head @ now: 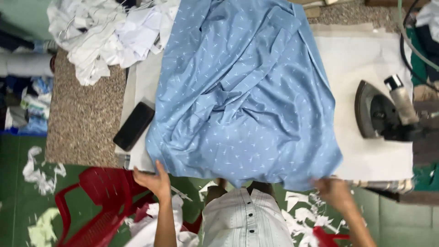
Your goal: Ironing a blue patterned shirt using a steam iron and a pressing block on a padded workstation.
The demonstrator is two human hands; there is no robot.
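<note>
A light blue shirt with small white marks lies spread and rumpled over the white padded ironing table. My left hand grips the shirt's near left hem at the table's front edge. My right hand, slightly blurred, holds the near right corner of the same hem. Both arms reach up from below, either side of my pale striped shirt front.
A black iron rests tipped on the table's right side, its cord running up to the back. A black flat case lies at the table's left edge. White garments are heaped back left. A red plastic chair stands lower left among paper scraps.
</note>
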